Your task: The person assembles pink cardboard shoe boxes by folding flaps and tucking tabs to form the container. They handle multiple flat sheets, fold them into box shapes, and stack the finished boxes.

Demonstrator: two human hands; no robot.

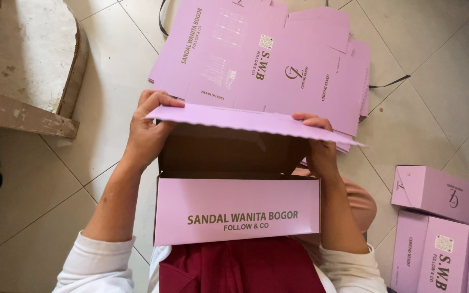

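Note:
A pink cardboard box [237, 209], brown inside, sits half folded in front of me over my lap. Its long pink lid flap [245, 122] stands out level above the open cavity. My left hand [147, 133] grips the flap's left end, thumb on top. At the flap's right end my right hand [318, 146] holds the edge, fingers curled over it. Both wrists run down along the box's sides.
A stack of flat pink box blanks [267, 54] lies on the tiled floor beyond the box. Three assembled pink boxes [438, 228] sit at the right. A worn concrete step [28, 65] is at the upper left. A black strap [389, 84] lies by the stack.

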